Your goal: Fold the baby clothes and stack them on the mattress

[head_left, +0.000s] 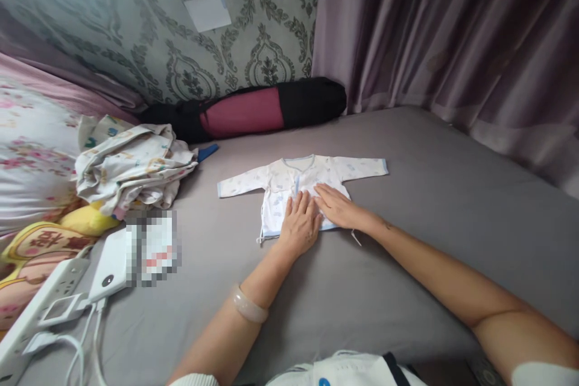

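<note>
A small white baby shirt (275, 199) with a pale blue print and blue trim lies spread flat on the grey bed sheet (416, 241). Both its sleeves stretch out to the sides, and thin ties hang near the lower corners. My left hand (301, 223) rests flat on the lower front of the shirt, fingers extended. Beside it, my right hand (337, 205) lies on the shirt's right half, also with straight fingers. The two hands nearly meet at the middle. Part of the shirt's front and hem is hidden under them.
Crumpled printed cloth (131, 163) lies at the left by a floral pillow (36, 157). A white power bank (111, 262), cables and a power strip (43, 313) are at the lower left. A long black and maroon bag (244, 111) runs along the wall; curtains (429, 30) hang right.
</note>
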### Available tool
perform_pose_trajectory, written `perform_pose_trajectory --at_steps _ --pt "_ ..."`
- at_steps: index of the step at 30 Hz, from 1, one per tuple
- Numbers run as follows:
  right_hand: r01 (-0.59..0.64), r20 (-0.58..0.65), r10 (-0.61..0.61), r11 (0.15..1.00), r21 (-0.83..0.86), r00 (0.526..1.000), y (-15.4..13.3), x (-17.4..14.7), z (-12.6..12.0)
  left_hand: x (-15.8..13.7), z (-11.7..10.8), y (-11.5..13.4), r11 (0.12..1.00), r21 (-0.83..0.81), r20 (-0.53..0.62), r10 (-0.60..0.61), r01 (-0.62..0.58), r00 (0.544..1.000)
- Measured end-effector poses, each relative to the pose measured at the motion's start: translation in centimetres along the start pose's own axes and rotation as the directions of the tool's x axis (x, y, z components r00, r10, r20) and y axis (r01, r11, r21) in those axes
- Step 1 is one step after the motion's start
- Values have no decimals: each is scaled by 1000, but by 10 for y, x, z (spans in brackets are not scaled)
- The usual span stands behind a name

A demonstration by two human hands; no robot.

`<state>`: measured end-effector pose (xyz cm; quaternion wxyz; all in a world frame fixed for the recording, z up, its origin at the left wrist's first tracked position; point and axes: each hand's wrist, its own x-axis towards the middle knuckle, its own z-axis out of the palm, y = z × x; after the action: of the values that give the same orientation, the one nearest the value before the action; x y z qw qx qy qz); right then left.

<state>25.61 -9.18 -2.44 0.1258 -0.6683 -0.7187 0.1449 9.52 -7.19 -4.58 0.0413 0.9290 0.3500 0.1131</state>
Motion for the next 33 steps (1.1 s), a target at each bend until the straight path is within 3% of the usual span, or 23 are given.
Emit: perform_pose_trajectory --at_steps 6,12,17,21,27,33 --pt "-130 58 132 990 -49 990 4 35 20 -2 0 1 1000 9 62 -31 30 998" --pt "-190 6 193 973 -131 981 11 78 17 -2 -1 1 999 -4 72 -38 38 997" --pt "-194 -49 189 971 -140 981 24 105 1 -1 -5 -3 998 -53 48 -42 44 998" --pt "-200 -146 179 969 -144 973 24 106 -5 1 -13 -8 993 -108 30 -37 40 999" --pt "-238 -98 224 957 -164 970 13 92 22 -1 -4 -9 993 -77 42 -86 89 995" --pt "-256 -119 238 951 -175 964 26 116 21 -2 1 -8 994 -43 57 -95 98 994"
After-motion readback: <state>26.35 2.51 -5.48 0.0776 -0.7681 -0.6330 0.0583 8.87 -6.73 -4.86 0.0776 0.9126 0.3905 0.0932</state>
